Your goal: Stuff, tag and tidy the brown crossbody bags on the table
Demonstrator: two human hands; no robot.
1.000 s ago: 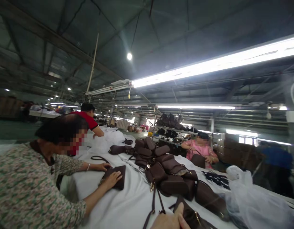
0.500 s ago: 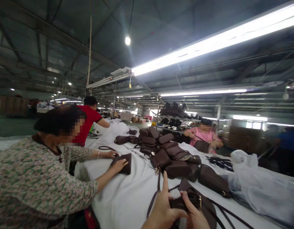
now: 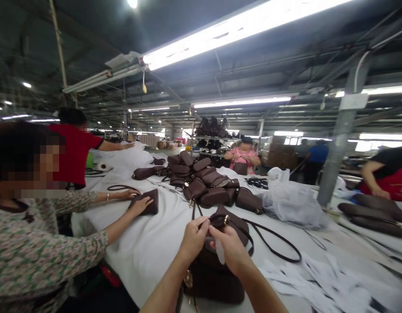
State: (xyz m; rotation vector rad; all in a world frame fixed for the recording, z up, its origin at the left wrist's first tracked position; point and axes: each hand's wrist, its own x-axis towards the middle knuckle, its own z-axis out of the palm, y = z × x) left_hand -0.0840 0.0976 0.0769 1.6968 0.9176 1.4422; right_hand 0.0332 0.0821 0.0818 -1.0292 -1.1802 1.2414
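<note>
Over the near edge of the white-covered table (image 3: 164,256), both bare hands meet above a dark brown handbag (image 3: 235,224). The left hand (image 3: 193,241) has thumb and fingertips pinched together on dark material at the bag's top; whether strap or edge, I can't tell. The right hand (image 3: 231,248) closes on the same spot just beside it, with a translucent whitish slip (image 3: 220,253) showing under its fingers. A gold buckle (image 3: 226,220) sits by the right fingertips, and a long strap (image 3: 284,259) loops out to the right. Below the wrists is another brown leather-look body (image 3: 217,284), perhaps a second bag, with a gold disc (image 3: 188,278) whose marking is too small to read.

Beyond lies a heap of brown handbags (image 3: 214,197). To its right are black straps (image 3: 256,182) and a bunched clear plastic bag (image 3: 295,202); nearer, white strips (image 3: 318,280) are strewn about. On the left, a co-worker in a floral top (image 3: 51,261) has both hands on a brown bag (image 3: 150,204). Behind, someone in red (image 3: 72,152) reaches across. At far right, a red apron (image 3: 394,180) carries yellow lettering, illegible from where I stand.
</note>
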